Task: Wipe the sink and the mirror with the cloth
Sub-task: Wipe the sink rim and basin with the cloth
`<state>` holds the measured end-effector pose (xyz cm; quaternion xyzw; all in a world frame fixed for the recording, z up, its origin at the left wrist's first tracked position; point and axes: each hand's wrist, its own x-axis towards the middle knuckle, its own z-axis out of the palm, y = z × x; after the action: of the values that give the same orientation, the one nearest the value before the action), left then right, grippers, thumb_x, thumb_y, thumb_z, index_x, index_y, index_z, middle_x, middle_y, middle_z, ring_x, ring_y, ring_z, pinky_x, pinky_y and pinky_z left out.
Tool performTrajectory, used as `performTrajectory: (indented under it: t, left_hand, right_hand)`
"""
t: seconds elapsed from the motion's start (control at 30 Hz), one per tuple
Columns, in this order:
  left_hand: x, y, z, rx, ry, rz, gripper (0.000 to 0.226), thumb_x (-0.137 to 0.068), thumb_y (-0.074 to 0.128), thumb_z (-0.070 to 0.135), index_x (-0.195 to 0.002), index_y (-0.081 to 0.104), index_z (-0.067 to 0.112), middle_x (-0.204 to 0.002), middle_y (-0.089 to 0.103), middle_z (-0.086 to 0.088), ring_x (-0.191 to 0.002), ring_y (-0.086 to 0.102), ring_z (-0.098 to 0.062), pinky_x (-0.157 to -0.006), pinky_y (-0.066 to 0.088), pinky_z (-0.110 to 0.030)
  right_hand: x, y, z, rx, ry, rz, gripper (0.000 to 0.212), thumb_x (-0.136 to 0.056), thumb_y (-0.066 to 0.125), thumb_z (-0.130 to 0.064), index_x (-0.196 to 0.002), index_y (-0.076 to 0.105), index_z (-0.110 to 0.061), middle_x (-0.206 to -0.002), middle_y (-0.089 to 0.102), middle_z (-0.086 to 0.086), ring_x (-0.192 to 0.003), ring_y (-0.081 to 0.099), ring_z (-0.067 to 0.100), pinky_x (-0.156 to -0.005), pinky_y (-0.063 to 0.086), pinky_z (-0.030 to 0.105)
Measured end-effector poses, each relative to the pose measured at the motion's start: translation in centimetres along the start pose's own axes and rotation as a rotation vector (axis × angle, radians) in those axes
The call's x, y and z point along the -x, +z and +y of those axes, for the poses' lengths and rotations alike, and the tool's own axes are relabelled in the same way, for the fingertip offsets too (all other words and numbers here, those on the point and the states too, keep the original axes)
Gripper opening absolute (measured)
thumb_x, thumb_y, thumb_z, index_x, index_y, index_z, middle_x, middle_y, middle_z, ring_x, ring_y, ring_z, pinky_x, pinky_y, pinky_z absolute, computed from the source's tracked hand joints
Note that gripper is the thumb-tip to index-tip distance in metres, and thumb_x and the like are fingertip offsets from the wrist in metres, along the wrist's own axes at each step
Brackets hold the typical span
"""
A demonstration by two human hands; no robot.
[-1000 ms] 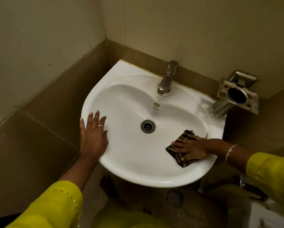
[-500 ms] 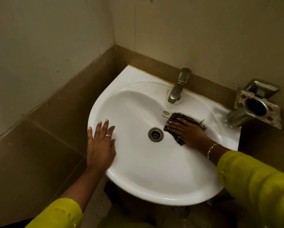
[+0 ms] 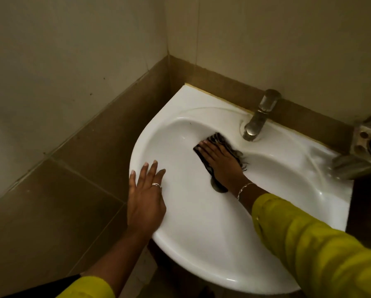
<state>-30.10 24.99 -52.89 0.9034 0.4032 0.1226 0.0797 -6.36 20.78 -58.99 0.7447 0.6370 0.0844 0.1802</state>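
Sink point(image 3: 201, 244), white, fixed in a corner where two pale walls point(image 3: 72, 50) meet above a band of brown tile point(image 3: 83, 168). Tap point(image 3: 257, 119) stands on the back rim, spout toward the basin. Left hand point(image 3: 145, 196) lies flat on the left rim, fingers straight and spread, holding nothing. Right hand point(image 3: 221, 162) presses flat, fingers straight, on the cloth point(image 3: 220, 138), which lies on the basin's back slope just below and left of the tap. The hand covers most of the cloth; only a striped far edge, a dark left edge and a frayed right corner show. Drain point(image 3: 219, 188) is largely hidden under cloth and wrist. Metal holder point(image 3: 360, 151) is cut off at the right edge. The cloth's long axis appears to run with the hand, from the tap side down to the drain.
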Motion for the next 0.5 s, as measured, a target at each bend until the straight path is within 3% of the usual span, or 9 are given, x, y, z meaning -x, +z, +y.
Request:
performTrajectory:
  t: [0.13, 0.33, 0.43, 0.5]
  left_hand:
    - [0.1, 0.0, -0.1, -0.003, 0.002, -0.002, 0.049, -0.076, 0.045, 0.003, -0.123, 0.053, 0.011, -0.139, 0.046, -0.013, -0.131, 0.037, -0.03, -0.11, 0.009, -0.044]
    - [0.0, 0.1, 0.0, -0.007, -0.006, -0.012, 0.049, -0.077, 0.043, 0.003, -0.125, 0.051, 0.011, -0.139, 0.045, -0.012, -0.132, 0.036, -0.029, -0.109, 0.01, -0.045]
    - [0.0, 0.0, 0.0, -0.011, 0.002, -0.017, 0.05, -0.077, 0.043, 0.004, -0.125, 0.051, 0.011, -0.138, 0.046, -0.013, -0.131, 0.038, -0.029, -0.109, 0.011, -0.045]
    - [0.0, 0.0, 0.1, -0.005, -0.003, -0.02, 0.047, -0.08, 0.04, 0.008, -0.126, 0.05, 0.012, -0.138, 0.047, -0.013, -0.131, 0.038, -0.029, -0.109, 0.01, -0.044]
  right_hand:
    - [-1.9, -0.6, -1.9, -0.214, 0.053, 0.007, 0.056, -0.085, 0.028, -0.026, -0.137, 0.042, -0.013, -0.142, 0.045, 0.006, -0.131, 0.043, 0.023, -0.112, 0.001, 0.036]
    - [-3.7, -0.8, -6.4, -0.476, 0.147, 0.042, 0.061, -0.088, 0.023, -0.039, -0.141, 0.026, -0.01, -0.144, 0.039, 0.018, -0.132, 0.039, 0.034, -0.108, 0.026, 0.052]
    - [-3.6, -1.7, -8.1, -0.686, 0.057, 0.003, 0.074, -0.084, 0.001, -0.048, -0.148, 0.002, -0.012, -0.156, 0.0, 0.017, -0.143, -0.002, 0.033, -0.113, -0.001, 0.052]
    - [-3.0, -2.4, -9.0, -0.771, 0.015, 0.004, 0.078, -0.078, -0.008, -0.052, -0.147, -0.007, -0.014, -0.155, -0.012, 0.013, -0.143, -0.014, 0.029, -0.112, -0.011, 0.049]
